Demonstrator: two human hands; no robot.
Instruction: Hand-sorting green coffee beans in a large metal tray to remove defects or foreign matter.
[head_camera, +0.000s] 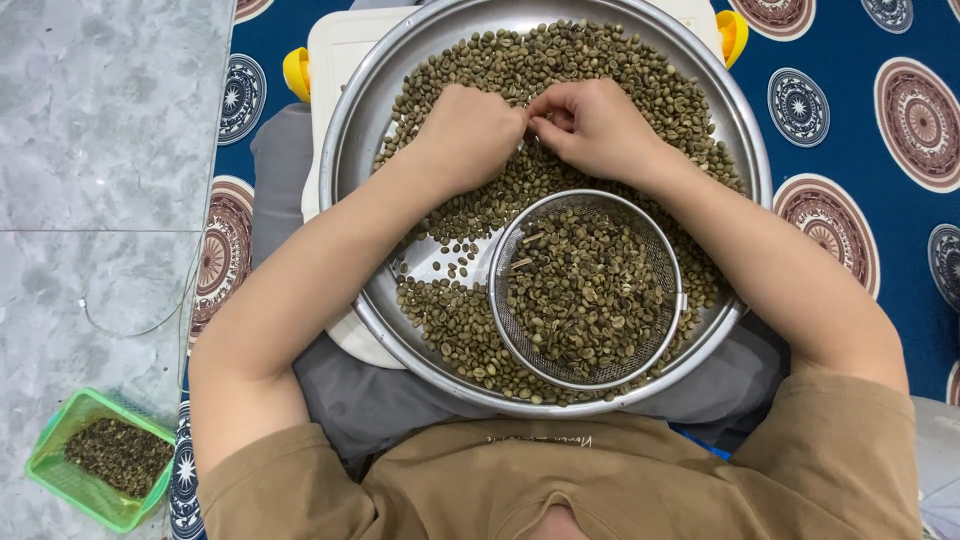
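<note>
Beneath me the floor splits in two: pale grey marble tile (100, 150) runs from nine o'clock down to seven, and a deep blue mat (850, 60) printed with round maroon and white medallions spreads from twelve round to four. I sit on that mat, brown shirt at six o'clock, grey trousers over my lap.

Across my lap rests a wide round steel tray (345, 150), taking up the centre. Under it, at eleven and one o'clock, the corners of a white plastic box with yellow clips (296, 72) stick out. The tray carries a thick layer of green coffee beans (500, 60), heaped from twelve round to three, thinner at eight, with a bare patch of steel just left of centre.

Inside the tray, towards five o'clock, sits a round wire-mesh sieve (520, 225), itself filled with more beans and pale broken bits.

On the tile at seven o'clock, well apart from the tray, stands a small green plastic basket (50, 440) holding dark scraps.

My left hand (470, 135) lies curled, knuckles up, on the beans just above centre. My right hand (595, 125) is beside it, touching it, fingers pinched together on what looks like a single bean, too small to tell for sure.
</note>
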